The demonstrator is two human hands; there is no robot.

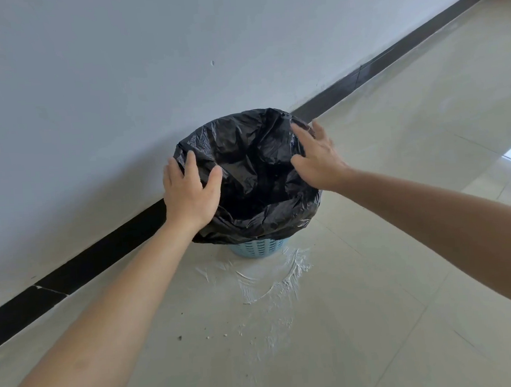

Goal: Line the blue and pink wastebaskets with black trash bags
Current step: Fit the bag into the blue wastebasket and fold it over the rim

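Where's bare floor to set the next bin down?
Right of the blue wastebasket, the tiles up to the black baseboard are bare. Left, only a narrow strip before the baseboard. In front: white powder smear. Both hands crowd the trash bag rim.

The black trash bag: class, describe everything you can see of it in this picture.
The thin, glossy, crinkled black plastic trash bag sits open-mouthed inside the pale blue slotted plastic wastebasket. Its top is folded outward over the rim, hanging down and hiding most of the basket. The left hand rests spread on its left edge, the right hand on its right edge. It stands on the tiled floor by the wall.
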